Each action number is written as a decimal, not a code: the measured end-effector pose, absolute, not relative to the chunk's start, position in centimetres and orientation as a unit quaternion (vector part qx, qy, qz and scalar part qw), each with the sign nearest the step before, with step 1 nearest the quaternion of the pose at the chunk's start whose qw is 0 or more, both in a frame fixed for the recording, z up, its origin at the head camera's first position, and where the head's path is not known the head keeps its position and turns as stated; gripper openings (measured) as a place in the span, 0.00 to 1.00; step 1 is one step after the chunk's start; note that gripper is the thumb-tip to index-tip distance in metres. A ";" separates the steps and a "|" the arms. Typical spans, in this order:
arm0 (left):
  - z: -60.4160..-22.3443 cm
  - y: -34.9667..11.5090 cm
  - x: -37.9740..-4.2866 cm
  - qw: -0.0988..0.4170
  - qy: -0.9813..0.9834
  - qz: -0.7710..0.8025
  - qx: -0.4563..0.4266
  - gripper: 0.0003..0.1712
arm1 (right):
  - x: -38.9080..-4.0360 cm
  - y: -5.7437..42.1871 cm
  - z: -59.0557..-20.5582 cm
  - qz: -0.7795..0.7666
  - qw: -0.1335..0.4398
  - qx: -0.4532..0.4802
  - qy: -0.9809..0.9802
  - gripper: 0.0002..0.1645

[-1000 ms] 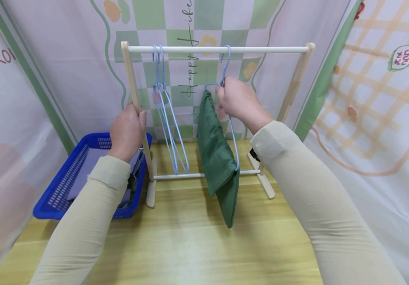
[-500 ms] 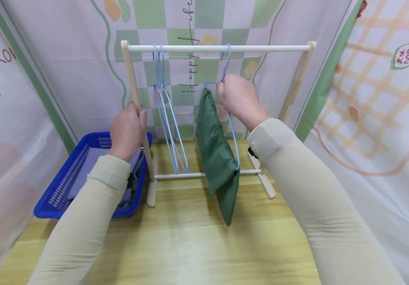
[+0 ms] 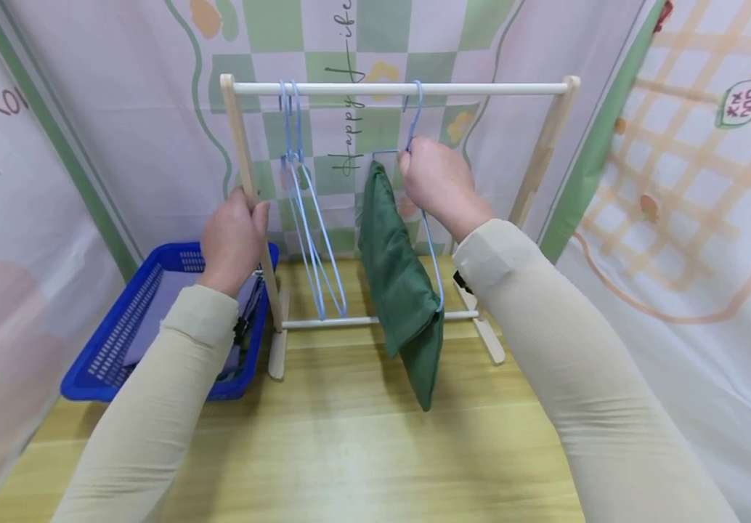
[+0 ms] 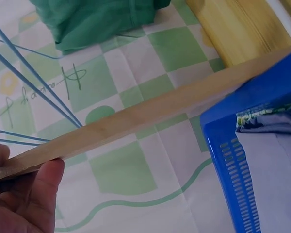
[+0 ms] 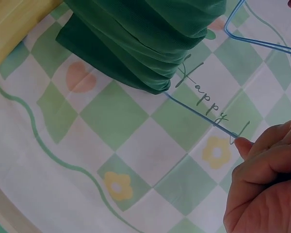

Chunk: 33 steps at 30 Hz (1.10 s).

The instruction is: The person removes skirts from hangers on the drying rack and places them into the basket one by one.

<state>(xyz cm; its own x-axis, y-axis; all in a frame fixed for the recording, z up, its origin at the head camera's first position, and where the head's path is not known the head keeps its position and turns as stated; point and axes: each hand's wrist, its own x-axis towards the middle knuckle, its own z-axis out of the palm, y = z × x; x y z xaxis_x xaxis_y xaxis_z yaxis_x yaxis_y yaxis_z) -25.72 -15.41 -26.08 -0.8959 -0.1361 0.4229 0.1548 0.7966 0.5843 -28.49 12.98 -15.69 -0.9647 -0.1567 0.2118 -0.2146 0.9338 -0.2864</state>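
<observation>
My left hand (image 3: 232,236) grips the left wooden post of a small clothes rack (image 3: 402,90); in the left wrist view thumb and fingers lie on both sides of the post (image 4: 136,114). With curled fingers my right hand (image 3: 439,176) pinches a blue hanger (image 3: 433,254) just below its hook, which sits over the white top rail. A folded green cloth garment (image 3: 398,269) hangs on this hanger, turned partly edge-on to me. The right wrist view shows the garment (image 5: 145,43) bunched on the hanger wire. Bare blue hangers (image 3: 310,240) hang near the left post.
Beside the rack's left foot stands a blue plastic basket (image 3: 81,381) holding pale and dark folded cloth (image 3: 153,319). The wooden table (image 3: 349,450) runs under the rack. Printed curtains (image 3: 120,109) close in the back and both sides.
The lower end of the green garment has swung slightly, and the hanger has turned a little in my right hand. My left hand stays on the post.
</observation>
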 end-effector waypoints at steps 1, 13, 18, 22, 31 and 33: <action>-26.1 -15.4 -25.7 0.229 -0.918 -0.323 -0.005 0.23 | -28.5 13.0 -15.7 0.157 0.094 0.097 -0.978 0.27; -27.6 -15.5 -25.2 0.255 -0.899 -0.357 0.011 0.26 | -28.3 12.7 -15.9 0.160 0.090 0.100 -0.978 0.27; -28.2 -15.3 -24.7 0.254 -0.888 -0.384 0.017 0.31 | -28.3 12.8 -15.7 0.156 0.085 0.097 -0.979 0.27; -29.2 -14.9 -24.1 0.278 -0.873 -0.398 0.038 0.31 | -28.3 12.9 -15.6 0.157 0.083 0.096 -0.979 0.27; -31.7 -13.7 -22.9 0.338 -0.847 -0.409 0.049 0.20 | -28.4 13.1 -15.5 0.158 0.079 0.091 -0.980 0.27; -32.2 -13.3 -22.8 0.322 -0.855 -0.405 0.040 0.18 | -28.4 13.2 -15.5 0.157 0.078 0.088 -0.981 0.28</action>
